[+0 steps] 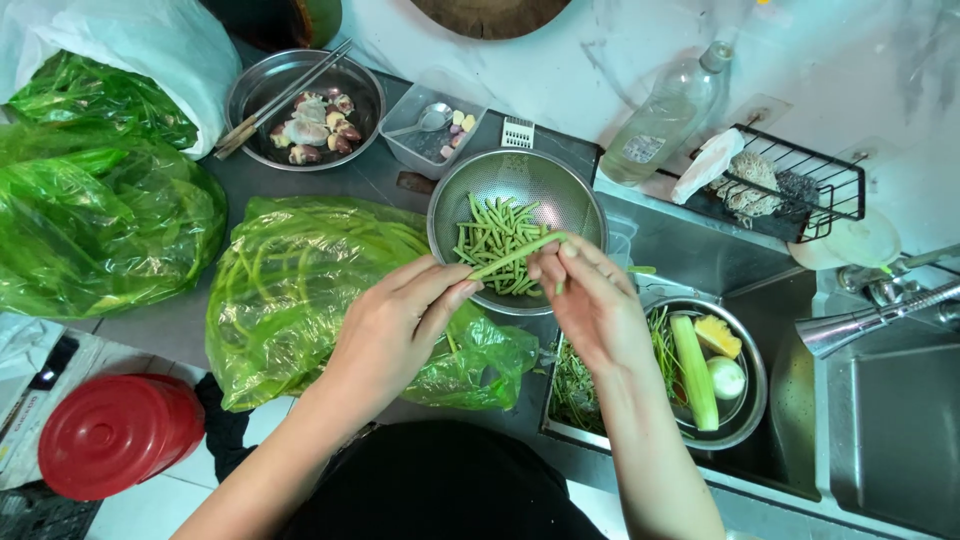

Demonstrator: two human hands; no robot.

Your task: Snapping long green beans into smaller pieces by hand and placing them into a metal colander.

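A long green bean (512, 255) is held between both hands over a metal colander (560, 190) that holds several cut bean pieces (493, 240). My left hand (395, 325) pinches the bean's left end. My right hand (590, 300) grips its right end between thumb and fingers. Under my left hand lies a green plastic bag (290, 290) full of long beans.
A metal bowl (745, 420) with vegetables stands in the sink at right, below a tap (870, 320). Another metal bowl (300, 75) with meat pieces and chopsticks is at the back. More green bags (90, 200) lie left, a red lid (115, 435) low left.
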